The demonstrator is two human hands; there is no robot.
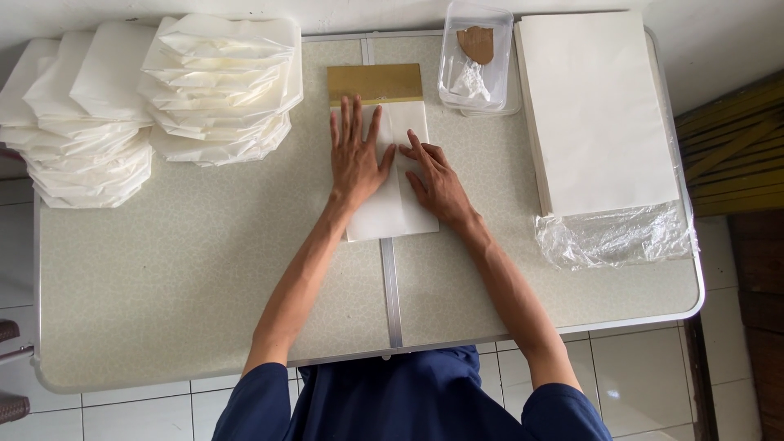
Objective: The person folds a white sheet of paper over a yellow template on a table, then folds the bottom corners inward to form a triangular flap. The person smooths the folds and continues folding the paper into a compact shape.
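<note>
I see a folded white paper sheet (390, 192) lying at the middle of the table (204, 269), its far end just touching a gold-coloured board (375, 83). The left hand (354, 155) lies flat on the sheet's left half, fingers spread wide and pointing away, gripping nothing. The right hand (436, 181) rests on the sheet's right edge, fingers extended and pressed down toward the centre fold, also holding nothing. Stacks of folded white paper (220, 86) stand at the far left. A clear plastic tray (476, 57) sits just right of the board, and a tall stack of flat sheets (596, 114) on plastic wrap lies far right.
</note>
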